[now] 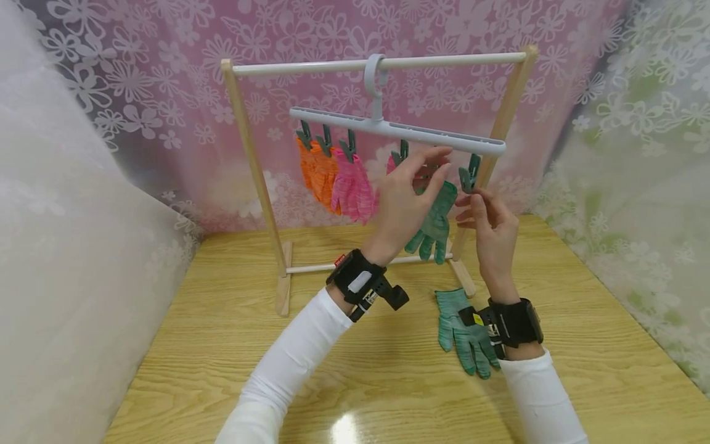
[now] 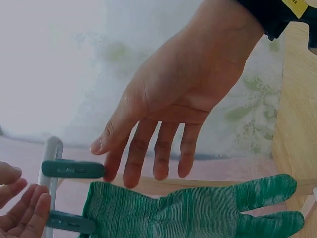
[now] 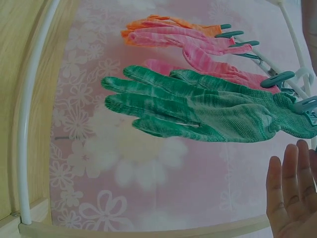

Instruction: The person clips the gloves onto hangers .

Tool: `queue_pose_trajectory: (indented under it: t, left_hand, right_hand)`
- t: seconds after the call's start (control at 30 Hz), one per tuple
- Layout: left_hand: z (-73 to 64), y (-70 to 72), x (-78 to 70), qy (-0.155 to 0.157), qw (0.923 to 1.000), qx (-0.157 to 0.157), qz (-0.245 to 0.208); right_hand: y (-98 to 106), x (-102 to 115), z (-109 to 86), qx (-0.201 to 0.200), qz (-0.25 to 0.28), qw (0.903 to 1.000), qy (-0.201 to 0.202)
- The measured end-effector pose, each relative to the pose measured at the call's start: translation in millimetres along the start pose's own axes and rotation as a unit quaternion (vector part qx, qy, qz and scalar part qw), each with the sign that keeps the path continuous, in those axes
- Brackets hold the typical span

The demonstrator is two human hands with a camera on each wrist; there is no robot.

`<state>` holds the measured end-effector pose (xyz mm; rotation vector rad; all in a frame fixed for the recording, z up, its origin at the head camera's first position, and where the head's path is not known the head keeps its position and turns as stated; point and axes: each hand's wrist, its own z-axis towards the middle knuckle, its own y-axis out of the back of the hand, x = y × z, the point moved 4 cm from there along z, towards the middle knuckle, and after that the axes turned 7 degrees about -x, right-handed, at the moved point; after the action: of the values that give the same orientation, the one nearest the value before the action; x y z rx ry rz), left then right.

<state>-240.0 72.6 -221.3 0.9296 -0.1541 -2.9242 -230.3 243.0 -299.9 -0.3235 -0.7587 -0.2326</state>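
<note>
A green knit glove (image 1: pixel 435 228) hangs fingers down from the grey hanger (image 1: pixel 444 137). My left hand (image 1: pixel 402 194) is raised in front of its upper part, thumb and fingers apart, with nothing seen in their grasp. In the left wrist view, the left fingers (image 2: pixel 34 213) are beside a dark green clip (image 2: pixel 72 222) at the glove's cuff. My right hand (image 1: pixel 496 231) is below the bare end clip (image 1: pixel 469 176); its thumb and index are close to the clip's lower end, contact unclear, the other fingers loose. A second green glove (image 1: pixel 466 333) lies on the table, partly behind the right wrist strap.
Orange gloves (image 1: pixel 318 176) and pink gloves (image 1: pixel 353 191) hang from clips further left. The hanger hooks over the white rail (image 1: pixel 310 66) of a wooden stand (image 1: pixel 252 163). Wood-grain table (image 1: pixel 233 364) lies beneath, with floral curtains behind and at the sides.
</note>
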Motion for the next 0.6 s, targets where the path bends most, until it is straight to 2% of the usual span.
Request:
queue_pose_trajectory:
  t: [0.17,0.3,0.47,0.6]
  left_hand:
    - [-0.8,-14.4,-3.8,-0.008,0.9963,0.054,0.067]
    - [-2.1,-21.1,-3.3,-0.010,0.9909,0.081,0.107]
    - [-4.1,-25.4,-1.5,-0.005,0.9894,0.088,0.115]
    - [-4.8,-27.0,0.4,-0.001,0.9908,0.083,0.107]
  right_hand:
    - [4,-3,-3.1,0.027,0.014,0.9994,-0.019]
    - [7,-5,-4.5,0.042,-0.013,0.9987,-0.026]
    - [13,-9,-7.2,0.060,-0.066,0.9956,-0.028]
    - [27,-20,-13.4,0.074,-0.147,0.9858,-0.034]
